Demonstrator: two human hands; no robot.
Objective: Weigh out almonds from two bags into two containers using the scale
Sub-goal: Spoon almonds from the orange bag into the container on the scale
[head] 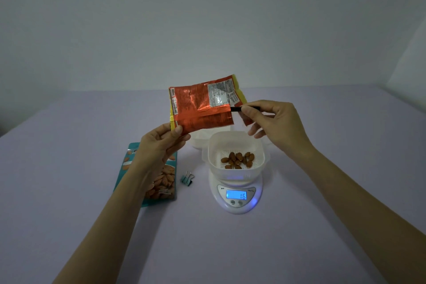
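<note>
The red bag [200, 108] is held up in the air over the middle of the table [230, 249], back side towards the camera, lying sideways and tilted a little. The left hand [159, 145] grips its lower left corner, thumb pressed on the near face and the other fingers curled behind the foil. At the bag's right edge the right hand [276, 122] pinches a thin black bar [236, 108] between thumb and forefinger, while its other fingers hang loosely bent below. The bar's left end meets the foil, but whether it clamps the bag or only touches it is hard to tell, and its right end is covered by the fingers. The bag's far right end is partly hidden behind that hand. Just below, a white container [235, 139] stands on the scale [237, 205] with a small heap of almonds [238, 159] in its bottom; the lit display seems to read 16. A second container [200, 139] sits just behind and to the left of it, mostly covered by the bag and the first container, so what it holds cannot be seen. Towards the table's left edge a teal bag [164, 182] lies flat, its middle crossed by the left forearm. A binder clip [186, 179] lies between that bag and the scale.
</note>
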